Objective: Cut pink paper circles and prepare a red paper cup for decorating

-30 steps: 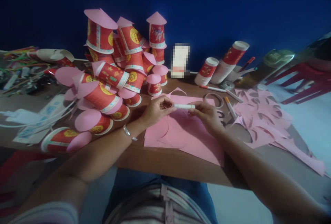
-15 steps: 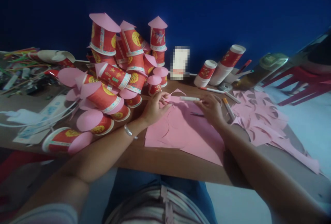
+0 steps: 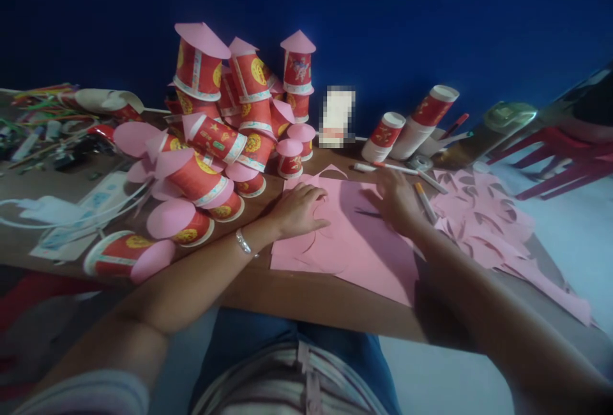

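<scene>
My left hand [image 3: 301, 211] rests on the left part of the pink paper [image 3: 354, 262], its thumb apart from the fingers; nothing shows in its grasp. Curved outlines run across the paper beside it. At the paper's right back edge is my right hand [image 3: 397, 201], blurred, with its fingertips mostly hidden. Just beyond its fingers lies a white pen or marker [image 3: 364, 167]. Dark scissors [image 3: 368, 212] lie on the paper between the hands, left of my right hand. An orange-capped glue stick or marker [image 3: 426, 203] is right of that hand.
Red paper cups with pink cone tops [image 3: 201, 70] are piled at the left. Two cup stacks [image 3: 384, 137] lean at the back. Pink paper scraps [image 3: 483, 217] cover the right side. A power strip [image 3: 79, 217] with a white cable lies left; a red stool [image 3: 550, 159] stands beyond.
The white marker has gone from between my hands to the table behind the paper. My right hand has moved slightly right, and my left hand's fingers have spread over the paper.
</scene>
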Available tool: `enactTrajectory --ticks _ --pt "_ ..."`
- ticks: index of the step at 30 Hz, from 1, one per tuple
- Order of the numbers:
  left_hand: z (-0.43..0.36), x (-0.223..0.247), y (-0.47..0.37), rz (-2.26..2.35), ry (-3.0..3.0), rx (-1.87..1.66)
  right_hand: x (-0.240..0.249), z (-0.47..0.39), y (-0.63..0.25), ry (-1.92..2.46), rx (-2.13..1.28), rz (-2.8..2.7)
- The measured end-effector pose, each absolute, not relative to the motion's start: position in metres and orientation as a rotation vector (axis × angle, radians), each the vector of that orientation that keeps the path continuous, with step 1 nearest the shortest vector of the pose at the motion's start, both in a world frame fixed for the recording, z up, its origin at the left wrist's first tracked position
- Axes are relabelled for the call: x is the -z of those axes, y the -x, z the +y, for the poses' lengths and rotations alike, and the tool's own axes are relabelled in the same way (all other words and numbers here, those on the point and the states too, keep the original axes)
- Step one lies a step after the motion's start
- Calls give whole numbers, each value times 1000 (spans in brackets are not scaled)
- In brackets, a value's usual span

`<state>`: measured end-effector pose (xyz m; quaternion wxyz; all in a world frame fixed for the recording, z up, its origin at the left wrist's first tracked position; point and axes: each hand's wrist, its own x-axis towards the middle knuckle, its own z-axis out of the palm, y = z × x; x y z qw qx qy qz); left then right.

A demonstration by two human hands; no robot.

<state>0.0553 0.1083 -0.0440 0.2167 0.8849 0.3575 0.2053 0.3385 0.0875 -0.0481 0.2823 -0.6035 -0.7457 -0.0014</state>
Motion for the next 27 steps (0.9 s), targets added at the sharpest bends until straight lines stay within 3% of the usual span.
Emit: enactTrajectory --ticks 7,18,27 --pt "107 45 -58 983 -2486 -531 50 34 -284 1454 -185 -2361" --pt "104 50 -62 806 -2050 -814 51 40 -277 1528 -307 -2164" --pt "112 51 -62 741 -1693 -924 39 53 -286 1469 -751 -1836"
